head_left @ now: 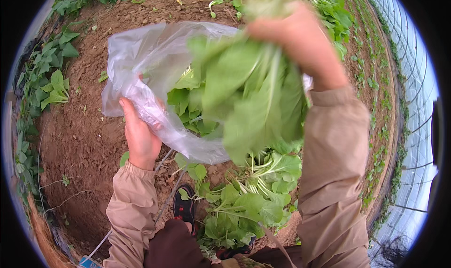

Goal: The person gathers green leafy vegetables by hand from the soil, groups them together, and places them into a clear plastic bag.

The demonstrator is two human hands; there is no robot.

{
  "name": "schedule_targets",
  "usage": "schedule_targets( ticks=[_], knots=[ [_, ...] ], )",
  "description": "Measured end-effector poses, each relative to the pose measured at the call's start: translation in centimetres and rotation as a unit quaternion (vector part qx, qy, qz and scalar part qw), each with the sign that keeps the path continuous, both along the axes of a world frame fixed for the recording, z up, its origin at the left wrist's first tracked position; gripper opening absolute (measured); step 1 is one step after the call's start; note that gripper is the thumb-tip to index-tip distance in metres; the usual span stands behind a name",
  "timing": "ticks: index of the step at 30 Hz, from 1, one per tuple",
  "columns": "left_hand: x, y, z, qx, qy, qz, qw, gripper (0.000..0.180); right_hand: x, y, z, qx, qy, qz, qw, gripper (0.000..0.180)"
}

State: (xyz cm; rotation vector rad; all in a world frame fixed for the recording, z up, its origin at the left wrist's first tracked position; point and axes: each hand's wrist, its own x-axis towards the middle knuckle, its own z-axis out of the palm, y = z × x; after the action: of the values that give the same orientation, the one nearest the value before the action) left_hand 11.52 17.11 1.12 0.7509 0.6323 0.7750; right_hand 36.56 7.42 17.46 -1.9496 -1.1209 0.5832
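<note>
Up at the right, your right hand [298,40] is curled around the stem end of a bunch of leafy greens [253,94], its leaves hanging before the bag's mouth. Expect it light, limp and easily bruised; the stems should be the safer grip. Your left hand [141,139] holds the thin, crinkled, slippery-looking plastic bag [134,52] between thumb and fingers, above crumbly brown soil [89,141].

No text, label, brand, number or sign can be read: not on the translucent plastic bag [134,82], and not on the black shoe [184,204] with red details. The small blue piece [89,262] at the lower left is too cut off to tell.
</note>
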Motion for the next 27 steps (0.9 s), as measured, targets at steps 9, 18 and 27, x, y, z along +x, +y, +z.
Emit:
schedule_targets(
  ticks=[9, 18, 27],
  knots=[
    [-2.3, 0.6, 2.4, 0.133, 0.012, -0.108, 0.985, 0.057, 0.9, 6.5, -26.5, -0.258, 0.511, -0.01, 0.82, 0.019],
    [0.9, 3.5, 7.3, 0.167, 0.058, -0.023, 0.984, 0.063, 5.8, 6.7, -31.9, -0.253, 0.105, -0.251, 0.929, 0.087],
    [-2.2, 2.4, 8.7, 0.258, 0.103, 0.038, 0.96, 0.057, 4.8, 0.0, -20.8, 0.01, 0.003, -0.117, 0.993, 0.035]
  ],
)
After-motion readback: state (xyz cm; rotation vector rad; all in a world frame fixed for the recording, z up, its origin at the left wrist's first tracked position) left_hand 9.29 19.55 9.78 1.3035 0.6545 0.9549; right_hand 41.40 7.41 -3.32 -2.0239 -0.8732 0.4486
